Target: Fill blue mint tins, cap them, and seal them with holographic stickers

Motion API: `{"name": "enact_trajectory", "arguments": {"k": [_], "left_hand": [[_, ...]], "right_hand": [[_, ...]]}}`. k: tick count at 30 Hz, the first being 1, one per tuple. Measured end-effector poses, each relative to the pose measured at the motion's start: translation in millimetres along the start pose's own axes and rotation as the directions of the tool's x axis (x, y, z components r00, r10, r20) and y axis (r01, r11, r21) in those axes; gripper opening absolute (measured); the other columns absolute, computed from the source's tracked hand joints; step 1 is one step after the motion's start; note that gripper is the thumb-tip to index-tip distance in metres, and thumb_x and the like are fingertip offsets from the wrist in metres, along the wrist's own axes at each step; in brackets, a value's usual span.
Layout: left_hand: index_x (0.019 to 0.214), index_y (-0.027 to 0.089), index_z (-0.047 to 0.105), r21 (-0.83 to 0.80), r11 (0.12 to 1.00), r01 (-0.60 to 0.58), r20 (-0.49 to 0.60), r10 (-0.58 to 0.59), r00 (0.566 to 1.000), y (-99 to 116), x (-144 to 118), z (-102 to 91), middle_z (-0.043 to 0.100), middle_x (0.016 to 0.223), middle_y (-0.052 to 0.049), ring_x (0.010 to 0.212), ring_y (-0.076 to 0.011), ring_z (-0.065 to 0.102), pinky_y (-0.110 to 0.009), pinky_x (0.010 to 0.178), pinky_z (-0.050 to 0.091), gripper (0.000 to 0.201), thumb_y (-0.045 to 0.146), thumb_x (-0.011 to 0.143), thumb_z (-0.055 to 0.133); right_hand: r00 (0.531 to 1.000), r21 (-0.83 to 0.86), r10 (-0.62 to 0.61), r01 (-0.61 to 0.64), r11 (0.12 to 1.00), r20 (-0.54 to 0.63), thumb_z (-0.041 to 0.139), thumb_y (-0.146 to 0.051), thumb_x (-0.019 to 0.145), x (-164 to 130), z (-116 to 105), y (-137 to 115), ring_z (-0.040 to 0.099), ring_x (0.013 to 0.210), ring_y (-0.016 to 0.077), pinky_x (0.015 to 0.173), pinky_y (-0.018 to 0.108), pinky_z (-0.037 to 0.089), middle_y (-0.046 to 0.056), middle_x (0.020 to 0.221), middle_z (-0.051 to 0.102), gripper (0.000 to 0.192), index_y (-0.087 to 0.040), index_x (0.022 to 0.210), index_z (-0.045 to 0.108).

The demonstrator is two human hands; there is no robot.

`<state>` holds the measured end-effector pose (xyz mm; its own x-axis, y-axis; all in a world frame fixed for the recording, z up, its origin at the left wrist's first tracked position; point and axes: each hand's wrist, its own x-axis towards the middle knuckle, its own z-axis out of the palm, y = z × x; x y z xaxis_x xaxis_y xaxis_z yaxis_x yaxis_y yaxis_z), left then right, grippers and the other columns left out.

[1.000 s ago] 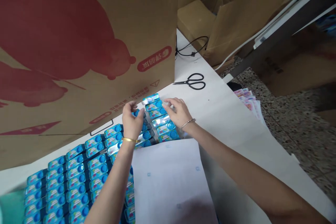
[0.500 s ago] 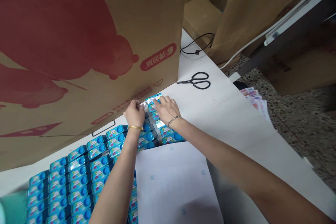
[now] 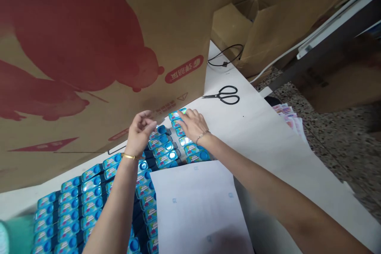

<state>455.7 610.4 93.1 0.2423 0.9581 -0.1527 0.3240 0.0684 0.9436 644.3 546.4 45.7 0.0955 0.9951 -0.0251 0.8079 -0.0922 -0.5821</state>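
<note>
The right hand [image 3: 193, 125] lies flat, fingers spread, on the far blue packs [image 3: 162, 149]. The left hand [image 3: 139, 131] hovers half-open, empty. A careless push could skew the neat rows beneath both hands.

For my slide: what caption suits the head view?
Both hands arranging blue blister packs in rows beside a cardboard box.

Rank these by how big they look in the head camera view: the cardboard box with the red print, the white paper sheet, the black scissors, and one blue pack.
1. cardboard box, largest by far, though it is also nearest the camera.
2. white paper sheet.
3. black scissors.
4. blue pack, smallest, though close to the scissors in apparent size.
</note>
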Motion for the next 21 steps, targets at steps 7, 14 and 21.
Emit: {"name": "enact_trajectory", "arguments": {"k": [7, 14, 21], "left_hand": [[0.119, 0.018, 0.055, -0.199, 0.980, -0.019, 0.333, 0.086, 0.939, 30.1, -22.3, 29.3, 0.057, 0.073, 0.002, 0.064, -0.0092, 0.053, -0.022, 0.063, 0.047, 0.049, 0.029, 0.074, 0.074], [0.111, 0.017, 0.055, -0.083, 0.994, 0.073, 0.459, -0.027, 0.888, 15.3, -11.0, 75.2, 0.055, 0.070, 0.004, 0.061, -0.0086, 0.053, -0.023, 0.060, 0.044, 0.045, 0.025, 0.071, 0.072], [0.117, 0.018, 0.054, 0.258, 0.965, 0.045, 0.275, -0.119, 0.954, 1.2, 9.8, 93.6, 0.055, 0.080, 0.002, 0.056, -0.0083, 0.049, -0.025, 0.056, 0.041, 0.052, 0.017, 0.067, 0.067]], "right_hand": [[0.903, 0.794, 0.239, -0.427, 0.433, 0.356, 0.029, -0.074, 0.084, -37.2, -25.3, 6.8, 0.052, 0.065, 0.0148, 0.063, 0.029, 0.041, 0.005, 0.074, 0.063, 0.068, -0.018, 0.077, 0.067], [0.947, 0.867, 0.314, -0.210, 0.452, 0.066, 0.062, -0.048, 0.074, -51.2, -30.8, 27.9, 0.042, 0.058, 0.0107, 0.058, 0.025, 0.035, -0.004, 0.057, 0.049, 0.032, -0.019, 0.062, 0.053], [0.945, 0.606, 0.325, -0.247, 0.756, -0.021, 0.055, -0.038, 0.077, -30.8, -19.2, 52.4, 0.038, 0.053, 0.0104, 0.055, 0.025, 0.030, -0.004, 0.054, 0.044, 0.025, -0.019, 0.060, 0.055]]}}
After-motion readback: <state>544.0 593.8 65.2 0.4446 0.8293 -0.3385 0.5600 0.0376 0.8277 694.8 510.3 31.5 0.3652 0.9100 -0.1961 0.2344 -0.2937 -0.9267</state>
